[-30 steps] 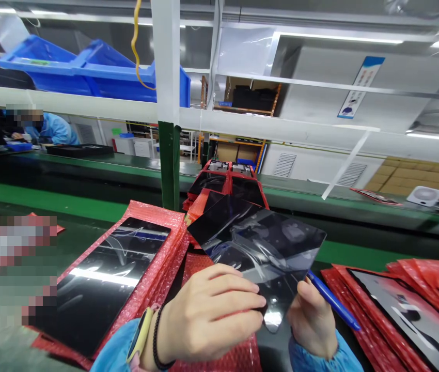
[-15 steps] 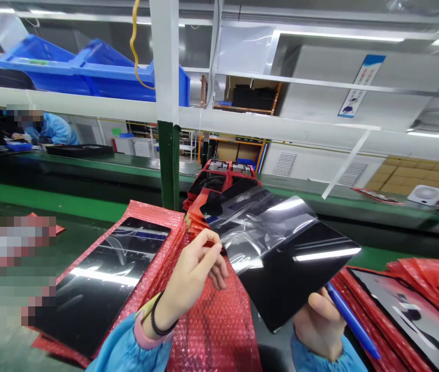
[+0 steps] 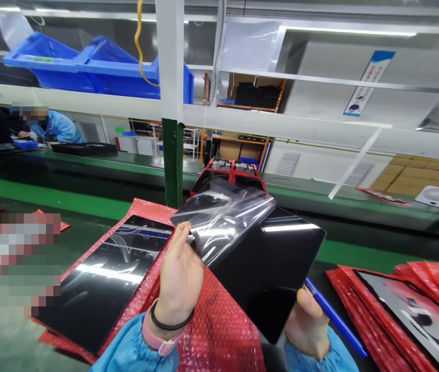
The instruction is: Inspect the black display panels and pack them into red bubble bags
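Note:
My left hand (image 3: 181, 276) pinches a clear protective film (image 3: 223, 214) that is peeled most of the way off a glossy black panel (image 3: 269, 268). The film curls up and to the left, still joined along the panel's far edge. My right hand (image 3: 307, 323) grips the panel's near right corner from below and also holds a blue pen (image 3: 333, 316) that sticks out to the right. Beneath both hands lies a red bubble-wrap bag (image 3: 219, 325).
Another black panel (image 3: 99, 281) lies on red bubble wrap to the left. More panels in red bags (image 3: 405, 305) are stacked at the right, and a red pile (image 3: 229, 173) stands behind. A green post (image 3: 172, 160) rises ahead. A person in blue (image 3: 55, 126) works far left.
My left hand went from resting on the panel to pulling the film up and leftward, baring most of the black surface. The panel tilted flatter in my right hand.

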Motion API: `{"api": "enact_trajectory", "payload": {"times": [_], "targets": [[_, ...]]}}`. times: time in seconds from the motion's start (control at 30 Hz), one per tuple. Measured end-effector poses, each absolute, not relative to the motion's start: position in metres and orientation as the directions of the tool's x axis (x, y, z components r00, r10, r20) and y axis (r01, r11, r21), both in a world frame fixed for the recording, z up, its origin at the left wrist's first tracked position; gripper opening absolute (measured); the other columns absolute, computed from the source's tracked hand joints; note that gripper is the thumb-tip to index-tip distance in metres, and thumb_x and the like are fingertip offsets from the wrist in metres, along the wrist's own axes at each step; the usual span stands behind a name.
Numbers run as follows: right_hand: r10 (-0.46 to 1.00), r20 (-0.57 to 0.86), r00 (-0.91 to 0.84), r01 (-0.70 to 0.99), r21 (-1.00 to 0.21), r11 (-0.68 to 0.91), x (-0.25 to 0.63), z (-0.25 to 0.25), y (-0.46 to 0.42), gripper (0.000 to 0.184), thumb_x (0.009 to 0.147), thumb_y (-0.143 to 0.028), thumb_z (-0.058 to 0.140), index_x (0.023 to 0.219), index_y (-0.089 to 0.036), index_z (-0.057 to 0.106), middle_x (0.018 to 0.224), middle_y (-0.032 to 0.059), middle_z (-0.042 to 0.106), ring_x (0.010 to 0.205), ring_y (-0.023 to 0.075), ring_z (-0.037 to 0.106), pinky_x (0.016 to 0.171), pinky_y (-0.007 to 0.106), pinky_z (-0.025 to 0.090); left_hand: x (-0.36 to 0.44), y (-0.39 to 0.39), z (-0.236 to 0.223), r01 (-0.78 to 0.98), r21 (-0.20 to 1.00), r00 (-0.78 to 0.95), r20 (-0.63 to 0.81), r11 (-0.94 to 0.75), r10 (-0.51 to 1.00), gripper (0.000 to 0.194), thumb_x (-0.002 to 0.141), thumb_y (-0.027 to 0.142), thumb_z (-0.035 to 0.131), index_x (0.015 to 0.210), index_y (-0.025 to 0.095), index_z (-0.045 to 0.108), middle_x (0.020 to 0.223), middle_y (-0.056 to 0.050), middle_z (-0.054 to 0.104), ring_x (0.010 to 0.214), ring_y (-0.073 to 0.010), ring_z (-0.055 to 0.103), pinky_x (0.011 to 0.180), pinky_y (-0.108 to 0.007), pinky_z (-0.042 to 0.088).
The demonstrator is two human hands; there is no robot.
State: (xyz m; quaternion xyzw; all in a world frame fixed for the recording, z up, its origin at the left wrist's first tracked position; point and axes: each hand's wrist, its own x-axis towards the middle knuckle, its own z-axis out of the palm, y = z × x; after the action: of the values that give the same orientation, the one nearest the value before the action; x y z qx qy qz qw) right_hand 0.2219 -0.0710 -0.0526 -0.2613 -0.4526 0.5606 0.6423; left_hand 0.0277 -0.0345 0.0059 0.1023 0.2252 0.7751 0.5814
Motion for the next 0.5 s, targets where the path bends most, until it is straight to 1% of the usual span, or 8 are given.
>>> {"api": "enact_trajectory", "payload": {"times": [0.03, 0.1, 0.17, 0.23, 0.3, 0.4, 0.5], "targets": [[0.958, 0.282, -0.044, -0.482, -0.846, 0.227, 0.218, -0.052, -0.072, 0.041, 0.071, -0.049, 0.075, 0.11, -0.038, 0.071, 0.097, 0.0027, 0.077, 0.1, 0.0325, 0.07, 0.093, 0.048, 0.054, 0.026, -0.035, 0.006, -0.855, 0.458, -0.309, -0.072, -0.244, 0.948, 0.013, 0.087, 0.015, 0.056, 0.083, 0.019, 0.068, 0.09, 0.001, 0.066, 0.097, -0.0114, 0.062, 0.094, -0.023, 0.045], [0.959, 0.273, -0.08, -0.471, -0.858, 0.205, 0.21, -0.046, -0.076, 0.054, 0.069, -0.043, 0.079, 0.121, -0.037, 0.064, 0.114, 0.0035, 0.073, 0.116, 0.0319, 0.062, 0.103, 0.048, 0.046, 0.021, -0.037, 0.005, -0.847, 0.443, -0.332, -0.008, -0.295, 0.943, 0.007, 0.086, 0.021, 0.061, 0.086, 0.022, 0.067, 0.091, 0.002, 0.066, 0.1, -0.0137, 0.061, 0.096, -0.026, 0.044], [0.953, 0.262, -0.15, -0.455, -0.874, 0.169, 0.2, -0.037, -0.08, 0.066, 0.063, -0.042, 0.084, 0.125, -0.037, 0.061, 0.122, 0.0046, 0.068, 0.123, 0.0326, 0.057, 0.104, 0.047, 0.044, 0.017, -0.038, 0.004, -0.836, 0.427, -0.377, 0.011, -0.345, 0.926, 0.006, 0.085, 0.022, 0.062, 0.088, 0.022, 0.067, 0.092, 0.002, 0.065, 0.103, -0.0148, 0.06, 0.1, -0.03, 0.042], [0.947, 0.248, -0.205, -0.443, -0.886, 0.136, 0.193, -0.029, -0.083, 0.07, 0.058, -0.04, 0.087, 0.123, -0.038, 0.061, 0.125, 0.0043, 0.067, 0.121, 0.0332, 0.058, 0.1, 0.046, 0.048, 0.014, -0.04, 0.005, -0.83, 0.411, -0.411, 0.007, -0.377, 0.912, 0.006, 0.086, 0.023, 0.062, 0.088, 0.023, 0.067, 0.093, 0.003, 0.064, 0.104, -0.0149, 0.059, 0.103, -0.032, 0.04], [0.949, 0.216, -0.23, -0.432, -0.897, 0.1, 0.188, -0.024, -0.085, 0.072, 0.057, -0.037, 0.09, 0.122, -0.038, 0.06, 0.123, 0.0037, 0.067, 0.113, 0.0326, 0.064, 0.096, 0.046, 0.05, 0.014, -0.043, 0.006, -0.813, 0.423, -0.439, 0.008, -0.401, 0.898, 0.006, 0.086, 0.024, 0.062, 0.089, 0.024, 0.067, 0.091, 0.003, 0.064, 0.105, -0.0149, 0.058, 0.105, -0.033, 0.038], [0.959, 0.164, -0.232, -0.425, -0.904, 0.052, 0.186, -0.024, -0.087, 0.069, 0.057, -0.033, 0.09, 0.119, -0.037, 0.06, 0.112, 0.0034, 0.072, 0.099, 0.0313, 0.07, 0.091, 0.047, 0.052, 0.015, -0.046, 0.007, -0.769, 0.472, -0.483, 0.014, -0.431, 0.876, 0.007, 0.085, 0.027, 0.063, 0.09, 0.025, 0.068, 0.09, 0.003, 0.063, 0.108, -0.0159, 0.056, 0.107, -0.034, 0.037], [0.962, 0.163, -0.221, -0.414, -0.909, 0.059, 0.186, -0.025, -0.089, 0.063, 0.058, -0.033, 0.089, 0.114, -0.035, 0.062, 0.102, 0.0029, 0.074, 0.09, 0.0308, 0.072, 0.088, 0.047, 0.052, 0.016, -0.048, 0.006, -0.759, 0.481, -0.484, 0.033, -0.438, 0.874, 0.008, 0.084, 0.028, 0.064, 0.091, 0.025, 0.069, 0.092, 0.002, 0.063, 0.113, -0.018, 0.054, 0.11, -0.038, 0.034]]}}
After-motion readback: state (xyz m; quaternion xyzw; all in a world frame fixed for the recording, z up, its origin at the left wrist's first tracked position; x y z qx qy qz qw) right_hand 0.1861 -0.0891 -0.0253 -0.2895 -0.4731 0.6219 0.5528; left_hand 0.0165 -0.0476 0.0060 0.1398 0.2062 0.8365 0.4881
